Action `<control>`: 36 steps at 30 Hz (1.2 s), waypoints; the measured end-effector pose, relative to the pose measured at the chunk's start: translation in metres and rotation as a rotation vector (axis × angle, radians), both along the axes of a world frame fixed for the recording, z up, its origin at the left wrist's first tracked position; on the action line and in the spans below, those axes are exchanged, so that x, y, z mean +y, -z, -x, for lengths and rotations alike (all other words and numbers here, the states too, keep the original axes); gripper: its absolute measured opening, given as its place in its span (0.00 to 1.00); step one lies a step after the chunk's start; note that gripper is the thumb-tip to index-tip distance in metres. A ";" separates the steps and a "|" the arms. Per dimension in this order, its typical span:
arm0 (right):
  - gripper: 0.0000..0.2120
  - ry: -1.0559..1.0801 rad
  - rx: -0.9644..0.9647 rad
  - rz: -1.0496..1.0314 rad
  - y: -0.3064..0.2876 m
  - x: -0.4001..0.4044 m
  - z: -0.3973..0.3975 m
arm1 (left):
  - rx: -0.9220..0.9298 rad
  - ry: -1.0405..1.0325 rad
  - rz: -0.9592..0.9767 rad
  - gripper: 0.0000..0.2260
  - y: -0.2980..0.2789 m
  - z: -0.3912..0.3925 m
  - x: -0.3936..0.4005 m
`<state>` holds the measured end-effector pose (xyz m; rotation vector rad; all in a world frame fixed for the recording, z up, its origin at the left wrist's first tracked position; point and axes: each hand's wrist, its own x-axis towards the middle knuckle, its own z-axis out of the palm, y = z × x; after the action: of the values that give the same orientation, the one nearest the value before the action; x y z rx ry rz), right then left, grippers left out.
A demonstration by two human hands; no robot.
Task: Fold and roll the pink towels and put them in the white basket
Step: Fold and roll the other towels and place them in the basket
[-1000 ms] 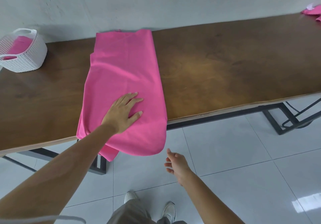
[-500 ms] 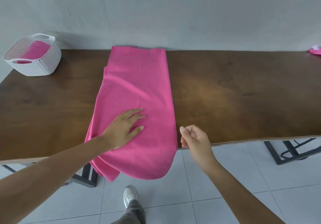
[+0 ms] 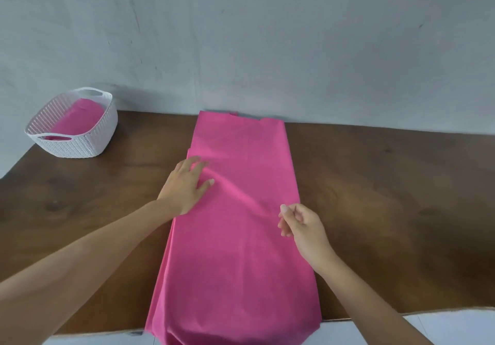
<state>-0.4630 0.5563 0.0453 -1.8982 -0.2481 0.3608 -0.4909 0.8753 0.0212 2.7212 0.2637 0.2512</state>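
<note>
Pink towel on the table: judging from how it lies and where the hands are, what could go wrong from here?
1. The pink towel hangs over the table's near edge; a tug could slide it floorward.
2. The left hand presses flat beside a diagonal crease; rolling now might lock that wrinkle in.
3. The right hand has its fingers curled at the towel's right edge; whether they pinch cloth is unclear, so a pull may slip.
</note>
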 end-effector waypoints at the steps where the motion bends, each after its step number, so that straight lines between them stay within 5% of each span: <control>1: 0.15 0.004 -0.005 0.004 0.001 0.005 -0.005 | 0.013 -0.019 0.018 0.25 -0.001 -0.010 0.007; 10: 0.13 0.037 0.034 0.026 0.012 0.028 -0.042 | 0.164 -0.134 0.048 0.24 -0.010 -0.099 0.037; 17: 0.12 -0.033 -0.030 0.063 0.002 0.029 -0.090 | -0.104 -0.055 0.055 0.10 -0.011 -0.098 0.017; 28: 0.06 -0.239 -0.460 0.273 -0.011 0.066 -0.191 | -0.124 0.200 0.035 0.06 0.009 -0.051 -0.055; 36: 0.14 -0.506 -0.719 0.543 -0.008 0.108 -0.252 | 0.004 -0.180 0.214 0.06 -0.017 -0.109 -0.034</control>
<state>-0.2112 0.6643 0.0536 -2.4350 -1.2255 0.0537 -0.3824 0.8412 0.0380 2.4890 0.5074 0.2526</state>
